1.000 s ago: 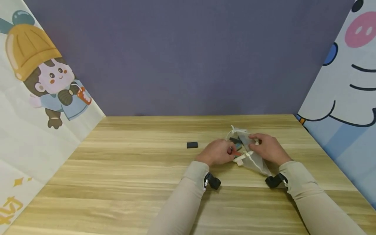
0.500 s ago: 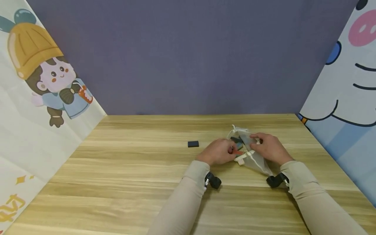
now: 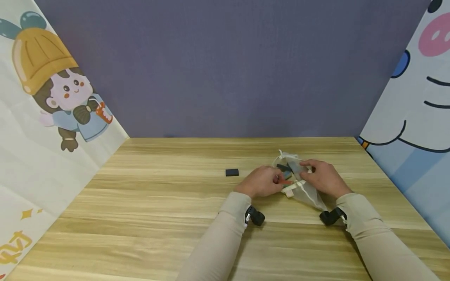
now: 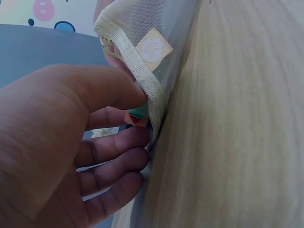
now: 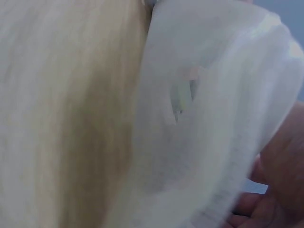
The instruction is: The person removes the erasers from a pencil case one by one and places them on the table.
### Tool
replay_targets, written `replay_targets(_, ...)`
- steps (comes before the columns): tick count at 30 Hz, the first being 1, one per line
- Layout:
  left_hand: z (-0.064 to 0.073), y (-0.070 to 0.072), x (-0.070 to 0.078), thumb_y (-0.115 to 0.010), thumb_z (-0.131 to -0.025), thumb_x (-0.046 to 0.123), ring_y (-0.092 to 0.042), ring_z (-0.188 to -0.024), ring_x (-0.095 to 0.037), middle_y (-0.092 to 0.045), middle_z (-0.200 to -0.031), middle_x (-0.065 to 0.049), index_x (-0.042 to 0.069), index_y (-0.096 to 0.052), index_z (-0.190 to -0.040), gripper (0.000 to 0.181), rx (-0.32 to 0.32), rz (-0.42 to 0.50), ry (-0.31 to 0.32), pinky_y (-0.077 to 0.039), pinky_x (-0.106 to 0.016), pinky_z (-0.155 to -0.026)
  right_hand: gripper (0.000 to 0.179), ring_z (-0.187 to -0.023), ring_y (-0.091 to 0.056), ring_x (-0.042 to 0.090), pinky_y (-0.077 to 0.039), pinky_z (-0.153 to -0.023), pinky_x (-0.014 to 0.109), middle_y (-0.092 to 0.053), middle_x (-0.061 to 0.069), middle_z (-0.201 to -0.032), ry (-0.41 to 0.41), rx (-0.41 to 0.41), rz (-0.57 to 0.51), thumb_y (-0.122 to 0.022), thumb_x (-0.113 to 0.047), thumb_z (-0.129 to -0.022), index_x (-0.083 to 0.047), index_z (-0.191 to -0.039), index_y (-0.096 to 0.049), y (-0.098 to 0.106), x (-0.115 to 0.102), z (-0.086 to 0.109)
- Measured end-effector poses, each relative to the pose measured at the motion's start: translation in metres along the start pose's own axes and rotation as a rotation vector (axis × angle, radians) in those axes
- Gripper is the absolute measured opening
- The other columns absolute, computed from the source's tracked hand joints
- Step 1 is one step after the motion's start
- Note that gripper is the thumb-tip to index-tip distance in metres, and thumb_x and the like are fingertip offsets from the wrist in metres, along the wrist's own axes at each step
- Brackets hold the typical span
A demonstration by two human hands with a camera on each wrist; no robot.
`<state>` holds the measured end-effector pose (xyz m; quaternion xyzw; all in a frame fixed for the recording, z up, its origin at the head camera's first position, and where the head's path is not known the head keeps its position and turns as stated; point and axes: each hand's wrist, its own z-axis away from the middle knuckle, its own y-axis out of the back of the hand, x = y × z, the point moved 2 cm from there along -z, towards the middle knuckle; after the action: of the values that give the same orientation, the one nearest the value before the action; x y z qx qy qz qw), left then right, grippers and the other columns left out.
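A white mesh drawstring bag (image 3: 309, 197) lies on the table with its mouth toward my left hand (image 3: 261, 181). That hand pinches a small orange-red piece (image 3: 286, 182) at the opening; the left wrist view shows the piece's orange and green end (image 4: 136, 118) beside the hemmed rim. Fingers cover the rest, and its kind cannot be made out. My right hand (image 3: 325, 177) pinches the far side of the mouth between thumb and fingers. Dark and greenish pieces (image 3: 284, 168) show inside. Blurred mesh (image 5: 199, 156) fills most of the right wrist view.
A small black rectangular block (image 3: 232, 172) lies on the wooden table (image 3: 140, 218), left of my left hand. A square label (image 4: 153, 49) is sewn to the bag. A grey-purple panel (image 3: 225, 70) stands behind the table, with cartoon-printed panels at both sides.
The head view has shifted slightly. Both hands keep nearly the same place at the bag, and the orange-red piece stays in my left fingers.
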<state>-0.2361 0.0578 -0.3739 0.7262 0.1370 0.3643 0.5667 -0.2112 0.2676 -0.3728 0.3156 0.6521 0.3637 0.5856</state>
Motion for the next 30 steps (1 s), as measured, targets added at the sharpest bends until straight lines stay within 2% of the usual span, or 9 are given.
replay_targets(8,0.0023,0.0011,0.0008,-0.06,-0.087,0.035,-0.047,-0.072,-0.003,-0.05,-0.086,0.016,0.031,-0.058,-0.086,0.005,0.009,-0.071,0.057,-0.04,-0.022,-0.063,0.045,-0.061,-0.048,0.019,-0.038,-0.054,0.032,-0.059,0.011,-0.092,-0.003,0.003,0.002,-0.055,-0.031,-0.091,-0.008,-0.13,-0.052,0.0,-0.0006,0.0002)
replay_targets(12,0.0021,0.001,0.0013,-0.058,-0.086,0.038,-0.048,-0.071,-0.003,-0.049,-0.085,0.016,0.032,-0.056,-0.086,0.006,0.005,-0.103,0.081,-0.041,-0.024,-0.06,0.046,-0.057,-0.046,0.019,-0.037,-0.052,0.032,-0.059,0.011,-0.092,-0.005,-0.003,-0.009,-0.054,-0.032,-0.092,-0.008,-0.131,-0.051,-0.0002,-0.0002,0.001)
replay_targets(21,0.0013,0.003,0.0067,-0.059,-0.086,0.04,-0.05,-0.067,-0.003,-0.051,-0.081,0.018,0.032,-0.055,-0.086,0.008,0.008,-0.03,0.088,-0.041,-0.025,-0.057,0.045,-0.053,-0.045,0.019,-0.037,-0.049,0.033,-0.058,0.009,-0.088,-0.01,0.001,-0.022,-0.054,-0.033,-0.092,-0.01,-0.131,-0.051,-0.002,0.0019,0.0017)
replay_targets(30,0.003,0.0039,0.0072,-0.058,-0.086,0.042,-0.05,-0.061,-0.005,-0.052,-0.077,0.016,0.03,-0.053,-0.087,0.013,0.031,-0.037,0.117,-0.04,-0.025,-0.055,0.046,-0.052,-0.043,0.019,-0.036,-0.048,0.033,-0.058,0.009,-0.086,-0.001,-0.006,-0.037,-0.053,-0.032,-0.093,-0.008,-0.132,-0.051,-0.0003,0.0,0.0022)
